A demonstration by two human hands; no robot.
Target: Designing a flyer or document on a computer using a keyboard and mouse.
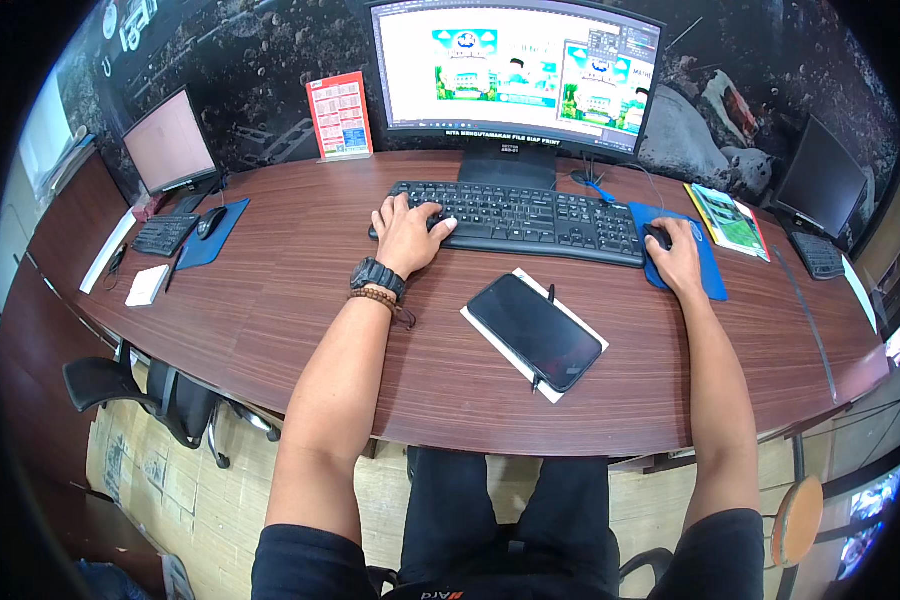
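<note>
The keyboard [520, 218] and right mouse [657, 238] are black, the right mat [711, 275] blue; the desk [250, 320] is reddish-brown with streaked grain, the far calendar [337, 112] red and white.

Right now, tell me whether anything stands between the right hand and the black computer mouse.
Nothing visible does: the right hand rests on the black computer mouse, on a blue rectangular mat. The long black keyboard lies just left, not between them.
</note>
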